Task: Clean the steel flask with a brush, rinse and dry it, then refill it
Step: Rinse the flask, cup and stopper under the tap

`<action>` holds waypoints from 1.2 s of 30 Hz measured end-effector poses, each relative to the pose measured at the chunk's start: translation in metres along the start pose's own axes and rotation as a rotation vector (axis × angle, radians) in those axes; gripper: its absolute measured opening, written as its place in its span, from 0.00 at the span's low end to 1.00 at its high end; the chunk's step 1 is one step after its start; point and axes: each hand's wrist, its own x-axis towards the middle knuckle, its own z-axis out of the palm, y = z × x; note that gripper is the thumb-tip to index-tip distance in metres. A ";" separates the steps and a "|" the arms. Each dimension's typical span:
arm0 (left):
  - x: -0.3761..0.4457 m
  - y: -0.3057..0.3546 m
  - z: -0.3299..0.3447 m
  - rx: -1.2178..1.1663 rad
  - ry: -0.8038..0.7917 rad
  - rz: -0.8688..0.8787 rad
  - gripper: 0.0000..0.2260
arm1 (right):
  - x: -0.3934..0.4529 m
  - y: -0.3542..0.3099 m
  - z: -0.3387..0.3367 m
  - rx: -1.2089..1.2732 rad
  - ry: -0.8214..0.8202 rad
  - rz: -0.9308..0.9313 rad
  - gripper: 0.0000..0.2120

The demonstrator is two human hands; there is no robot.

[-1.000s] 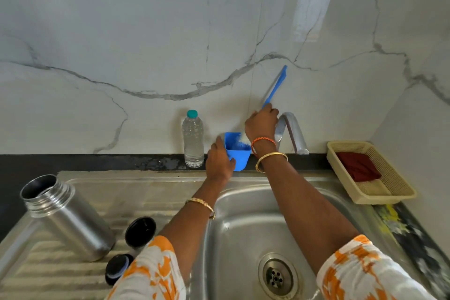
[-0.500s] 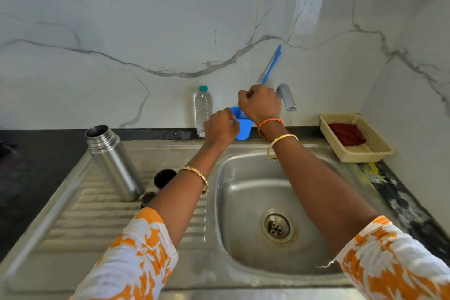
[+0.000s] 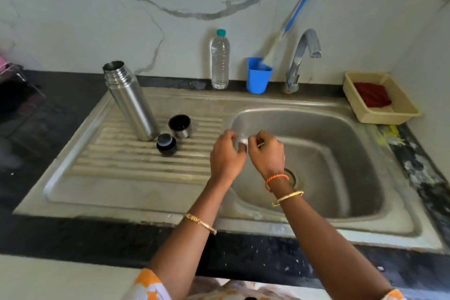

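I judge rinsing, drying and refilling remain: flask (image 3: 131, 102) stands open, brush (image 3: 287, 29) in cup (image 3: 258, 78), both hands' (image 3: 227, 153) grip pinching something small and white.

Flask (image 3: 130, 102): brushed steel, satin sheen, smooth wall, ribbed at the open neck. Sink (image 3: 316, 224): stainless steel, dull and water-marked; its draining board (image 3: 136, 161) is pressed into ridges. Tap (image 3: 303, 56): polished metal, glossy. Cup (image 3: 258, 79): blue plastic, matt. Brush (image 3: 295, 14): blue plastic handle, pale bristles, blurred. Water bottle (image 3: 220, 61): clear plastic, ribbed, with a teal plastic cap. Basket (image 3: 379, 114): cream plastic, woven-look walls, holding a dark red cloth (image 3: 371, 97). Desk (image 3: 73, 236): dark speckled stone, smooth. Wall (image 3: 121, 19): white veined marble, low gloss.
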 end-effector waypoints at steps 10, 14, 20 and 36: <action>-0.021 -0.058 -0.076 -0.233 0.243 0.020 0.05 | -0.019 -0.028 0.022 0.245 -0.115 0.005 0.13; 0.005 -0.087 -0.129 -0.317 0.405 -0.022 0.09 | -0.013 -0.069 0.056 0.371 -0.170 0.020 0.13; 0.079 -0.124 -0.207 -0.297 0.244 -0.118 0.32 | 0.000 -0.155 0.139 0.243 -0.406 -0.134 0.20; 0.141 -0.143 -0.245 -0.369 -0.070 0.053 0.25 | 0.009 -0.188 0.215 0.207 -0.295 -0.177 0.33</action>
